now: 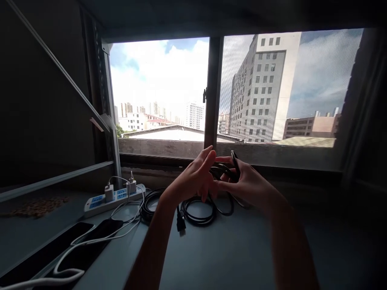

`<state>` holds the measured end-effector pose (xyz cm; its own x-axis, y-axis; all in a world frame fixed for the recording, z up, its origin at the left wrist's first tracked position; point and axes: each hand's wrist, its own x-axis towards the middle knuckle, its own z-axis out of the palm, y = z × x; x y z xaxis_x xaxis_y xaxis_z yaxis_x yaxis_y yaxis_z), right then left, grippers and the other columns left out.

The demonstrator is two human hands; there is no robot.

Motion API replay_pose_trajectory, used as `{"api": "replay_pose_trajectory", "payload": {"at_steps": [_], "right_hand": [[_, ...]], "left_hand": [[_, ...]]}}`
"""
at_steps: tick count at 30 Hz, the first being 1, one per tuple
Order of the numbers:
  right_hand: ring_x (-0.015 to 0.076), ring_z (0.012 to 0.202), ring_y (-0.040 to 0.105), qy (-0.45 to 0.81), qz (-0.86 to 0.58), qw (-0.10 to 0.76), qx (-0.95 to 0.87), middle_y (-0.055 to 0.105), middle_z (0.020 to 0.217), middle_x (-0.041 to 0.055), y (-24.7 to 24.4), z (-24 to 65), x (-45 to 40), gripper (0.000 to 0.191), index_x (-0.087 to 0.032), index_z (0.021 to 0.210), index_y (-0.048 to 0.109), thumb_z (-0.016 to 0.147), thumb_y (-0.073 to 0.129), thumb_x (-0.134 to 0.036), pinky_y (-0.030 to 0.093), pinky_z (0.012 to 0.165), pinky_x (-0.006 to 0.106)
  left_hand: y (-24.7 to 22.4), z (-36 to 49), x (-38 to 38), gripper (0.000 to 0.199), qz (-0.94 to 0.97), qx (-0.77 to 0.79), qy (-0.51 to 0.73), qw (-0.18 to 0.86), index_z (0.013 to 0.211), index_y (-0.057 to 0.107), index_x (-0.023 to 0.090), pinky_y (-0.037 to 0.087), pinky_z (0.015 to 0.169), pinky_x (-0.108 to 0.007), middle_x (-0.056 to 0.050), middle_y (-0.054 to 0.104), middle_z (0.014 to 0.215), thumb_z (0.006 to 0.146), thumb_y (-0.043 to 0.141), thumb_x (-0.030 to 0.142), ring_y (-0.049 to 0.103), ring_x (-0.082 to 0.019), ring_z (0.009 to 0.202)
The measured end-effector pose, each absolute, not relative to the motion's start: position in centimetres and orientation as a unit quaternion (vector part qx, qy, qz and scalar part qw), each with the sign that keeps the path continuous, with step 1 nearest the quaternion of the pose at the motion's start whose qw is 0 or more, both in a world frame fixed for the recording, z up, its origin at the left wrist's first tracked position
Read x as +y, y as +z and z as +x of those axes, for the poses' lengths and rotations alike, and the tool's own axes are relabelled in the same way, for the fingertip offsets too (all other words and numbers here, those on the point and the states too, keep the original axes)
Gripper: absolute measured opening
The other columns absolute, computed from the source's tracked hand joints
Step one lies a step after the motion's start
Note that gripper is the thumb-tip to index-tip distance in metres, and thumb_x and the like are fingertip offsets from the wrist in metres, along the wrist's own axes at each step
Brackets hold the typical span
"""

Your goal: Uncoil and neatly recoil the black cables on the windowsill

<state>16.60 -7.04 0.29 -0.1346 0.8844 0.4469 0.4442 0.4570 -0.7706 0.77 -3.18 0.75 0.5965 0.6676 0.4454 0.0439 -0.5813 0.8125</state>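
Above the table, between my two hands, is a loosely looped black cable (225, 169). My right hand (246, 181) is closed on it, with a loop rising over the thumb and index finger. My left hand (198, 175) meets it from the other side, thumb raised and the other fingers curled in around the cable; the palm hides part of that grip. Lengths of cable hang below the hands to the table. On the table just beneath lies a coiled black cable (201, 221) with a black HDMI-like plug (180, 223). Another black coil (146, 207) sits behind my left forearm.
A white power strip (98, 204) with two white plugs stands at the left. White cords (99, 240) run from it across dark flat objects (87, 245). Small brown pieces (40, 207) lie at far left. Behind the table is a window (213, 92) beside a metal frame (111, 137).
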Motion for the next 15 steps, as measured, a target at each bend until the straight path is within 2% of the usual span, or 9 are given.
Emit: {"api": "replay_pose_trajectory", "payload": {"at_steps": [3,5,7,10,13,15], "right_hand": [[0.0156,0.068,0.058,0.158,-0.543,0.485,-0.667,0.061,0.073,0.0011,0.3,17.4,-6.2,0.05,-0.02,0.116,0.055,0.069,0.064,-0.032,0.046,0.061,0.028],[0.0179,0.077,0.059,0.104,-0.592,0.506,-0.619,0.063,0.082,0.0041,0.4,17.8,-6.0,0.04,-0.02,0.109,0.061,0.071,0.06,-0.031,0.045,0.07,0.031],[0.0194,0.077,0.06,0.076,-0.616,0.526,-0.581,0.065,0.083,0.0052,0.7,18.2,-6.1,0.037,-0.02,0.106,0.064,0.071,0.059,-0.03,0.045,0.073,0.033],[0.0213,0.072,0.062,0.035,-0.618,0.561,-0.551,0.067,0.079,0.0057,1.0,18.4,-6.4,0.043,-0.019,0.109,0.063,0.067,0.062,-0.027,0.047,0.07,0.034],[0.023,0.077,0.063,-0.025,-0.604,0.593,-0.532,0.069,0.082,0.0071,1.2,17.8,-6.8,0.045,-0.017,0.109,0.065,0.065,0.062,-0.026,0.048,0.073,0.035],[0.0234,0.08,0.064,-0.045,-0.585,0.611,-0.531,0.069,0.085,0.0079,1.3,17.0,-7.1,0.042,-0.016,0.107,0.066,0.066,0.062,-0.027,0.049,0.074,0.033]], "left_hand": [[1.0,0.6,-3.4,0.067,0.795,0.224,0.437,0.355,0.14,0.019,0.019,0.042,0.04,-0.02,0.0,0.06,0.052,0.087,0.042,0.052,0.055,-0.014,0.041],[1.3,0.1,-3.5,0.064,0.788,0.23,0.467,0.329,0.137,0.025,0.019,0.048,0.049,-0.023,0.0,0.061,0.054,0.085,0.049,0.047,0.059,-0.015,0.049],[1.5,-0.5,-3.7,0.063,0.788,0.238,0.485,0.295,0.134,0.03,0.018,0.051,0.06,-0.027,-0.001,0.063,0.061,0.082,0.055,0.044,0.062,-0.016,0.06],[1.5,-1.5,-3.7,0.063,0.815,0.244,0.476,0.223,0.13,0.037,0.023,0.05,0.077,-0.032,-0.006,0.064,0.088,0.076,0.064,0.041,0.061,-0.019,0.087],[0.7,-1.6,-2.8,0.074,0.849,0.255,0.425,0.182,0.132,0.036,0.03,0.045,0.089,-0.039,-0.01,0.052,0.121,0.068,0.07,0.043,0.047,-0.026,0.114],[-0.2,-1.0,-1.7,0.083,0.858,0.259,0.406,0.181,0.136,0.03,0.029,0.041,0.094,-0.043,-0.012,0.043,0.131,0.066,0.072,0.044,0.039,-0.03,0.122]]}}
